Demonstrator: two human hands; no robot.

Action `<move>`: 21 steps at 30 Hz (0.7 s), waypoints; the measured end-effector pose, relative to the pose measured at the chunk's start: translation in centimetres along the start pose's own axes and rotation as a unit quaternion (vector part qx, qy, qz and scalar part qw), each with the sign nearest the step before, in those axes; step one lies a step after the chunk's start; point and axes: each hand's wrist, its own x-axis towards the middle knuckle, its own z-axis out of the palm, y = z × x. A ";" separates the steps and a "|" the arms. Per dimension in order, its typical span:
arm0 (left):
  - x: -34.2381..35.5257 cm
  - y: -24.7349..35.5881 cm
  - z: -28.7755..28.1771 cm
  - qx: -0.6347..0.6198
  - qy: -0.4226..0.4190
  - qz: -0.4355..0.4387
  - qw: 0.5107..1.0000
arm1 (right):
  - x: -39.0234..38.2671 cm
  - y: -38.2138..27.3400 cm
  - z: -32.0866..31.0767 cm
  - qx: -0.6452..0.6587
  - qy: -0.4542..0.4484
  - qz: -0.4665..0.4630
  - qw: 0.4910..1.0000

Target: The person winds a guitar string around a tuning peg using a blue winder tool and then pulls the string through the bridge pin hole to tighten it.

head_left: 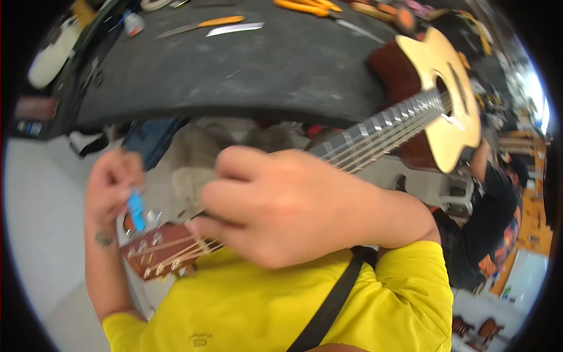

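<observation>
An acoustic guitar (pixel 454 132) with a pale top slants across my front, its body at the far right and its brown headstock (pixel 153 251) at the lower left. Pinched in my left hand (pixel 114 182) is a blue string winder (pixel 136 210), which reaches down to the tuning pegs (pixel 155 220) on the headstock's far side. My right hand (pixel 281 202) crosses over the neck near the nut. Its fingers are curled closed, tips down by the strings (pixel 199 246); what they pinch is hidden. Both hands are slightly blurred.
A dark workbench (pixel 234 76) spans the far side, and the guitar's body leans at its right end. On it lie an orange-handled tool (pixel 220 21), a metal blade (pixel 236 29) and orange-handled pliers (pixel 305 7). A person in black (pixel 492 217) sits at the right.
</observation>
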 end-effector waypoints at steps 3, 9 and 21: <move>1.0 1.4 -1.8 0.138 -0.109 -0.106 0.979 | -0.3 0.0 0.1 -0.107 -0.025 -0.017 0.994; 1.4 2.5 -0.2 -0.034 -0.098 -0.039 0.994 | 0.9 -0.3 -0.5 -0.082 -0.037 0.000 0.996; 2.3 2.0 0.9 -0.046 -0.085 -0.143 0.985 | 1.4 -0.7 -0.8 -0.104 -0.058 0.027 0.992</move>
